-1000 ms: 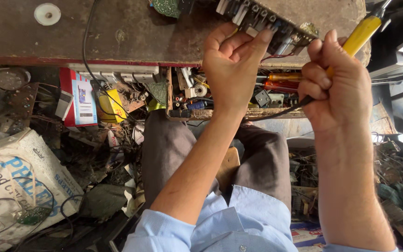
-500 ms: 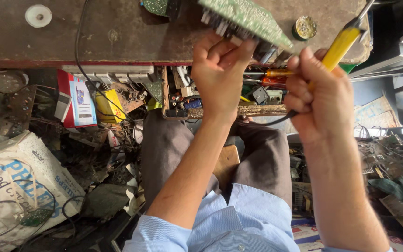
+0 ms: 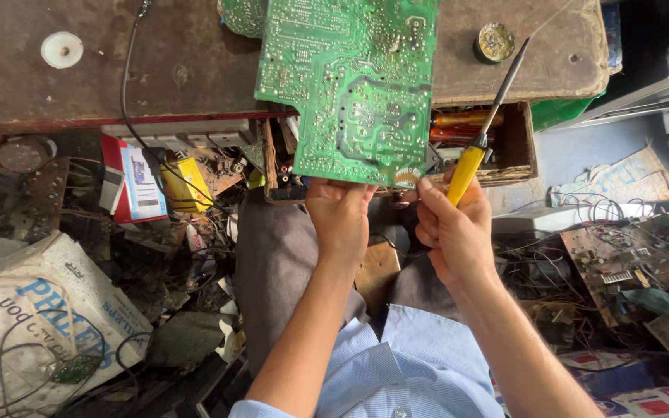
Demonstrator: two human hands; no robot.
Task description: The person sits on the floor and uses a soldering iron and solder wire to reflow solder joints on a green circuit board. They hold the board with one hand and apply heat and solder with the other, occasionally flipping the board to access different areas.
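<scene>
My left hand (image 3: 340, 220) grips the near edge of a large green circuit board (image 3: 350, 85), solder side up, which reaches out over the brown workbench (image 3: 79, 85). My right hand (image 3: 451, 232) holds a yellow-handled soldering iron (image 3: 483, 131); its fingers also touch the board's near right corner. The iron's dark shaft points up and right, away from the board, towards a small round tin (image 3: 494, 41) on the bench.
An open wooden drawer (image 3: 516, 147) under the bench holds tools with orange handles. A white disc (image 3: 62, 49) and a black cable (image 3: 129, 85) lie on the bench. Boxes, wires, a white sack (image 3: 32, 310) and another circuit board (image 3: 621, 251) clutter the floor around my knees.
The board has been drawn towards me and turned so its whole green solder side now shows. Both hands have dropped lower in view, and the iron's tip has come into view.
</scene>
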